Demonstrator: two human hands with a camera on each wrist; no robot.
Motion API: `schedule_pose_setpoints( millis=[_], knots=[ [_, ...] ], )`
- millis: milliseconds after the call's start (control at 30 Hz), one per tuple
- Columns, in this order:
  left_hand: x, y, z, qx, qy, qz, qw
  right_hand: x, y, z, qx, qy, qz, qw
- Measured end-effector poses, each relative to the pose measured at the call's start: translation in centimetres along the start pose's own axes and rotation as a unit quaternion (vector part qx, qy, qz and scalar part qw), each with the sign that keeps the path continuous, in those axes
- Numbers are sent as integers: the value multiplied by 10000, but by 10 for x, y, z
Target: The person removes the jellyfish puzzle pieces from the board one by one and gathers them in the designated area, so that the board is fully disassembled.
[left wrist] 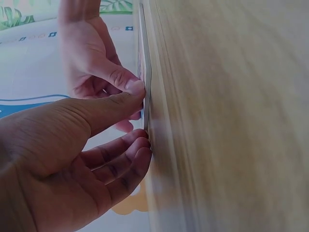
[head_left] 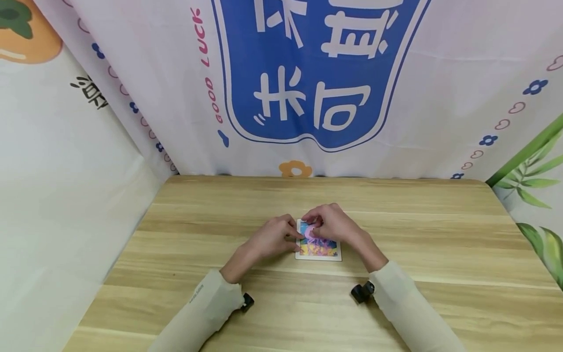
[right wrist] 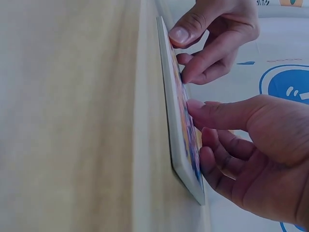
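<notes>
A small flat picture board (head_left: 318,258) with a pale border and a pink, blue and yellow picture lies on the wooden table. My left hand (head_left: 274,236) is at its left side, thumb and fingertips touching the board near that edge. Over the upper part of the picture is my right hand (head_left: 336,222), its thumb on the picture and its fingers by the far edge. The right wrist view shows the board (right wrist: 181,125) lying flat, with a gap between the right thumb (right wrist: 207,112) and the other fingertips. Both hands partly hide the picture.
The wooden table (head_left: 418,234) extends around the board on all sides. A printed cloth (head_left: 440,98) with a blue emblem hangs along the far edge, and another pale cloth (head_left: 66,171) hangs at the left. Small black devices (head_left: 362,292) are strapped at both wrists.
</notes>
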State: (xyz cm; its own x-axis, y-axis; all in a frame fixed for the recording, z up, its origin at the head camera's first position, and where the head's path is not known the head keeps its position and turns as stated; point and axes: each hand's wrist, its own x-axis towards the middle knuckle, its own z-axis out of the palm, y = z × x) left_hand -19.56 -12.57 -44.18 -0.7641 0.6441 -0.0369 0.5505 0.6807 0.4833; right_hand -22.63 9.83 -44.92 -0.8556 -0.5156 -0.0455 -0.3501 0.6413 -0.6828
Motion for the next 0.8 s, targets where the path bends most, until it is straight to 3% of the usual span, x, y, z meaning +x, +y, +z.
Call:
schedule_pose_setpoints(
  millis=[433, 800],
  knots=[
    [-1, 3, 0, 6, 20, -131, 9999, 7, 4, 0, 434, -462, 169, 9978],
    [-4, 4, 1, -101, 14, -118, 9999, 2, 4, 3, 540, -121, 165, 9983]
  ],
)
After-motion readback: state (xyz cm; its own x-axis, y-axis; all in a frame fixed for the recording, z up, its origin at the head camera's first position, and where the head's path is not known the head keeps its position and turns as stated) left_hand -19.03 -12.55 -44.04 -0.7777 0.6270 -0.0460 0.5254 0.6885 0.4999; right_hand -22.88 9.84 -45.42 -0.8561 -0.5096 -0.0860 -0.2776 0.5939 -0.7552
